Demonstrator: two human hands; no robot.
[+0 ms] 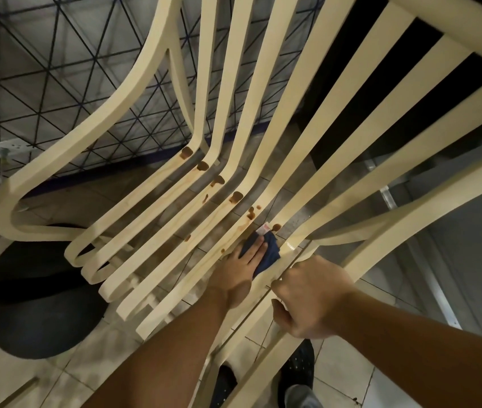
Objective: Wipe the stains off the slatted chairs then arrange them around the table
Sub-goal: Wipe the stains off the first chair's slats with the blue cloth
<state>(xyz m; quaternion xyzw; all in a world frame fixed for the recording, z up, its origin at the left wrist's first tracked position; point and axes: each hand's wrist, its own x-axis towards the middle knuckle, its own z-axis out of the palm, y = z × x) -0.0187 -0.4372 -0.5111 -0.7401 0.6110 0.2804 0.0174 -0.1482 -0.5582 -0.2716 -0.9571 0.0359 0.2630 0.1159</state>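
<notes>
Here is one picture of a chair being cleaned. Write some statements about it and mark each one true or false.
1. The left hand presses a cloth onto the chair. True.
2. The right hand hangs free. False: it grips a slat of the chair.
3. Brown stains are on the slats. True.
4. The cloth is white. False: it is dark blue.
</notes>
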